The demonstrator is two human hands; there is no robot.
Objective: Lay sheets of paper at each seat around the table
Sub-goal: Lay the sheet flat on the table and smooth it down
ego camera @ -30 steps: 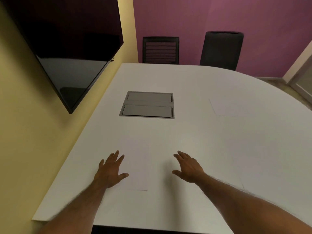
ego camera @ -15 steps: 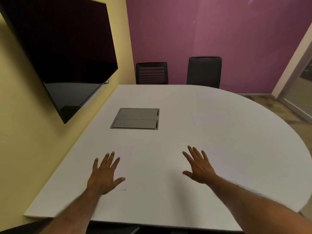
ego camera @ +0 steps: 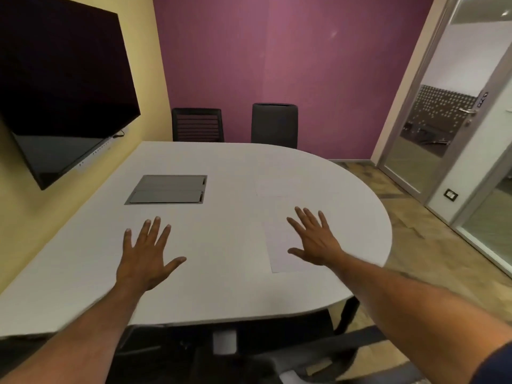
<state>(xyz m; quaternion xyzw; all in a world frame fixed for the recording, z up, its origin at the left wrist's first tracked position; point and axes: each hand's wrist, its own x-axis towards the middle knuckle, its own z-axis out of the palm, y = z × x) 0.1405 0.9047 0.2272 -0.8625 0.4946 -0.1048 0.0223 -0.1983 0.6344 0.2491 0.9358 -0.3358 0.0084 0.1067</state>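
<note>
A white sheet of paper (ego camera: 279,249) lies flat on the white table (ego camera: 230,289) near its rounded right end. My right hand (ego camera: 314,239) hovers over that sheet's right half, fingers spread, holding nothing. A second sheet (ego camera: 277,185), faint against the tabletop, lies farther back toward the two chairs. My left hand (ego camera: 146,253) is open with fingers spread over the bare tabletop, left of centre.
A grey cable hatch (ego camera: 167,189) is set into the table. Two dark chairs (ego camera: 197,124) (ego camera: 274,125) stand at the far side. A black screen (ego camera: 59,87) hangs on the left wall. Another chair (ego camera: 249,356) sits below the near edge. A glass door (ego camera: 448,115) is at right.
The view has swung up and to the right. The sheet that lay beside my left hand is out of sight; my right hand is now over a different sheet. Both hands stayed open.
</note>
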